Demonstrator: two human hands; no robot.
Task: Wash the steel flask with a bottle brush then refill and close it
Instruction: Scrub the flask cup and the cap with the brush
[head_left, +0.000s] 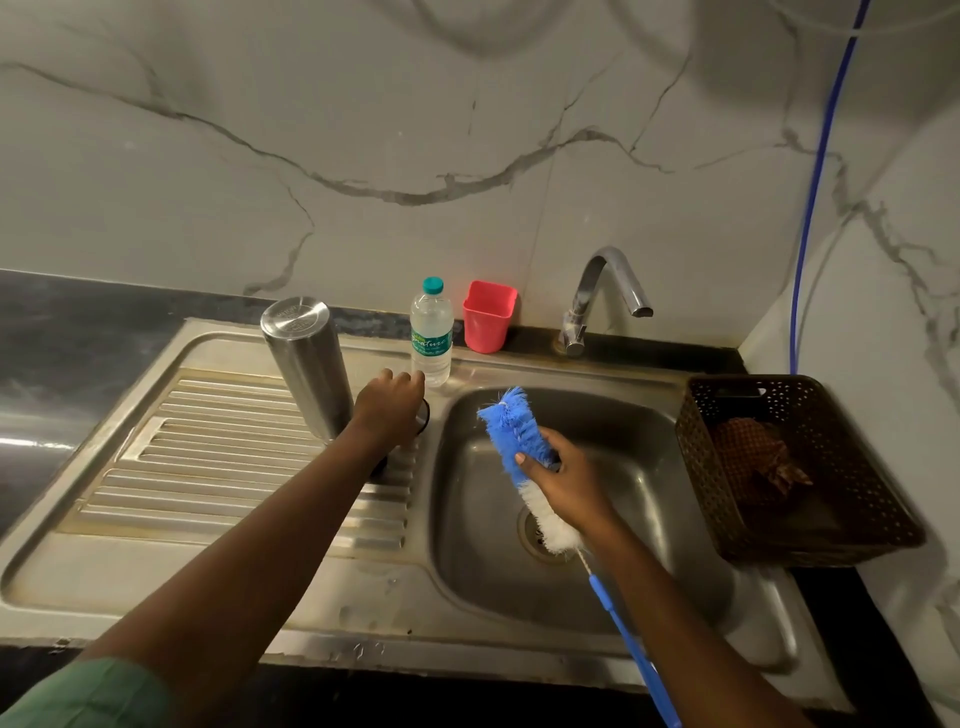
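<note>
So the steel flask (306, 358), a smooth brushed cylinder, stands base-up on the ribbed steel drainboard (208, 441), just left of the left hand (389, 413). That hand's fingers curl down over some dark round thing (425, 415) that's mostly hidden, so I honestly can't tell if they grip it or only touch it. Right behind those fingertips is a clear plastic water bottle (431, 332) with a teal cap, and a squarish pink plastic cup (488, 317) sits further back. The right hand (566, 483) is wrapped around the bottle brush (514, 431), thumb and fingers closed over the fluffy blue-and-white bristles. It's held over the steel sink bowl (649, 519), with the thin blue handle trailing back. There's a chrome tap (602, 291) beyond that hand and a perforated brown plastic basket (696, 452) to its right.
</note>
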